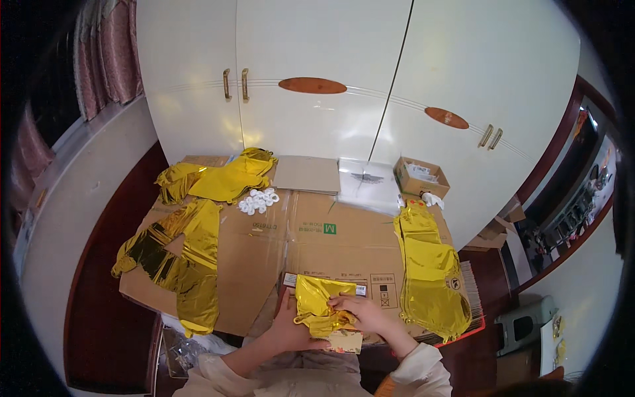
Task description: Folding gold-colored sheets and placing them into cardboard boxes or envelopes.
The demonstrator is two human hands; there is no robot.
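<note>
A gold foil balloon [316, 292], folded into a small bundle, lies over a flat card [346, 341] at the near edge of the cardboard. My left hand [291, 329] is closed round the left side of this bundle, its thumb along the lower edge by the card. From the right, my right hand [360, 311] has its fingers bent onto the crumpled lower part of the foil, gripping it. Part of the card is hidden under the foil and my hands.
Flat gold balloons lie at left [198, 258], far left [235, 178] and right [433, 278]. White rings [258, 200] sit in a pile. Behind are a grey board [306, 173], clear plastic sleeves [367, 185] and a small box [422, 175]. A white cabinet [317, 40] stands beyond.
</note>
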